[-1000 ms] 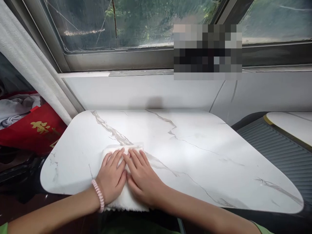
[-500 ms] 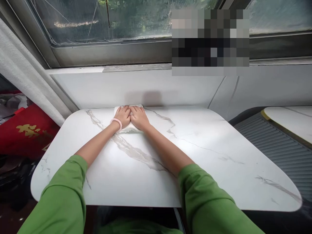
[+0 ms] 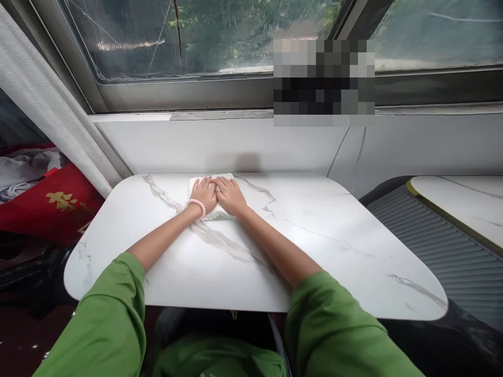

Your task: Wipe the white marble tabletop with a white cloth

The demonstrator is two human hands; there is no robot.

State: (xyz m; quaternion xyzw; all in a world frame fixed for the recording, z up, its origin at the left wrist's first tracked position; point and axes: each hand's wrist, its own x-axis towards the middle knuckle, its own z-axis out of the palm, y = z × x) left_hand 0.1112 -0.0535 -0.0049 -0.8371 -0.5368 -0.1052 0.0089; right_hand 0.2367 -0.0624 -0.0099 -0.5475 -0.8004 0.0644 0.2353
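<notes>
Both of my hands lie flat, side by side, on a folded white cloth (image 3: pixel 215 213) near the back edge of a white marbled tabletop (image 3: pixel 334 256). My left hand (image 3: pixel 205 192), with a pink coiled band (image 3: pixel 199 205) on its wrist, presses on the cloth's left part. Its fingers are stretched forward. Just to the right, my right hand (image 3: pixel 231 196) rests on the cloth with its fingers extended, touching the left hand. Much of the cloth is hidden under the hands; a greenish-grey strip shows along its near edge.
Behind the tabletop stands a white wall panel (image 3: pixel 173 144) below a window (image 3: pixel 220 36). A pale curtain (image 3: pixel 51 89) hangs at left beside a red bag (image 3: pixel 51 204) with gold print. At right are a ribbed grey surface (image 3: pixel 420 225) and another marbled top (image 3: pixel 463 196).
The camera view has shifted slightly. My hands stay flat on the cloth at nearly the same spot on the tabletop, near its back edge.
</notes>
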